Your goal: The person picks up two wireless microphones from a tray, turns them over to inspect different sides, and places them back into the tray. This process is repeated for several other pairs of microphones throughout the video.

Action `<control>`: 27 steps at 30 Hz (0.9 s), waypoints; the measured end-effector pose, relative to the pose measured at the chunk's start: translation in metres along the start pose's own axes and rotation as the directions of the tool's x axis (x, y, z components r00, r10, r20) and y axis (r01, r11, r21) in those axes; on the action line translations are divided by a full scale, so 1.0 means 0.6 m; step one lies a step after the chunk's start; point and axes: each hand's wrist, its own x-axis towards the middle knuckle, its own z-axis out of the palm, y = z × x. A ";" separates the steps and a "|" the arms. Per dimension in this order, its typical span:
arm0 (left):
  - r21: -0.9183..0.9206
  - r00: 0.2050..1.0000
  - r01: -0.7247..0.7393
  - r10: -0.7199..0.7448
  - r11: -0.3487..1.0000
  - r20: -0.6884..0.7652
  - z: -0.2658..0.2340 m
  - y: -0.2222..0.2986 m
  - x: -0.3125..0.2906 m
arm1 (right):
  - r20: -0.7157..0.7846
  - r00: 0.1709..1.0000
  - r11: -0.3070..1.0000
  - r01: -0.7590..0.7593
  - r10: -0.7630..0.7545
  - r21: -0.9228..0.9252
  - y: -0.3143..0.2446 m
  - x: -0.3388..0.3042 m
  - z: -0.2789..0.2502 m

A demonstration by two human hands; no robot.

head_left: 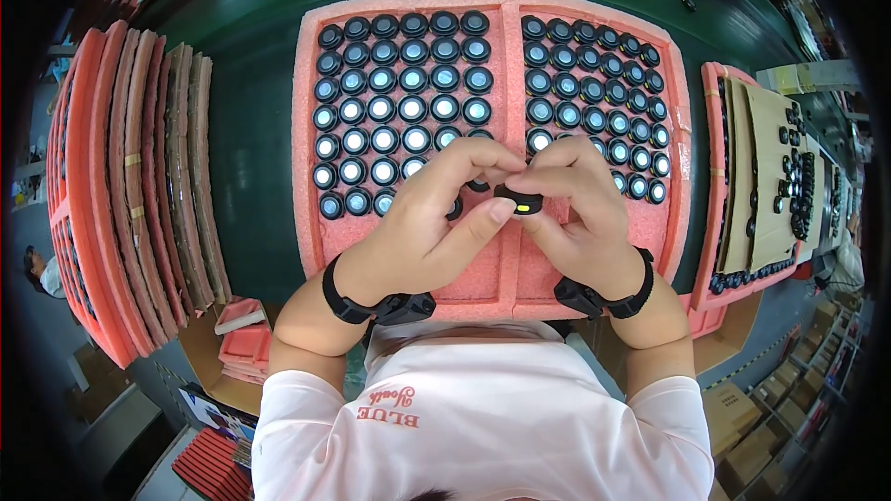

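Between my two hands is a small black round piece [509, 196] with a yellow mark on its side. My left hand [418, 213] pinches its left side with thumb and index finger, and my right hand [589, 213] has its fingertips on the right side. Both hands are above a pink foam tray [303, 130], split in two by a foam divider. Rows of similar black round pieces [383, 109] with pale shiny centres fill much of both halves. My hands cover some of the nearer ones. The piece's exact kind cannot be made out.
The tray rests on a dark green table [251, 139]. Several pink foam trays [102, 186] stand on edge at the left. At the right, another pink tray [713, 186] bears cardboard sheets [770, 167] and black pieces. A small black item [688, 4] lies toward the far right.
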 end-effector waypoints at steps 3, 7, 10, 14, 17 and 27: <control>0.031 0.999 0.029 -0.031 0.999 0.042 0.000 0.004 0.001 | 0.009 0.999 0.998 0.032 -0.031 -0.055 0.001 0.001 -0.001; 0.064 1.000 0.014 -0.016 0.998 0.025 0.000 -0.002 -0.001 | 0.034 0.998 0.993 0.065 -0.062 -0.101 0.001 0.003 0.001; 0.068 0.999 -0.035 0.035 0.997 -0.003 0.001 0.004 0.006 | 0.049 0.997 0.992 0.061 -0.055 -0.115 0.001 0.001 0.000; 0.094 0.990 0.139 -0.141 0.986 0.012 -0.013 0.023 0.009 | 0.011 1.000 0.997 -0.018 0.019 -0.072 0.001 0.003 0.003; -0.025 0.972 -0.045 0.038 0.999 -0.234 -0.018 -0.005 0.010 | 0.177 0.981 0.982 -0.047 0.080 -0.181 0.001 0.009 -0.001; 0.052 0.934 -0.064 0.079 0.997 -0.348 -0.030 -0.006 0.008 | 0.449 0.885 0.924 0.062 0.124 -0.377 0.002 0.001 0.011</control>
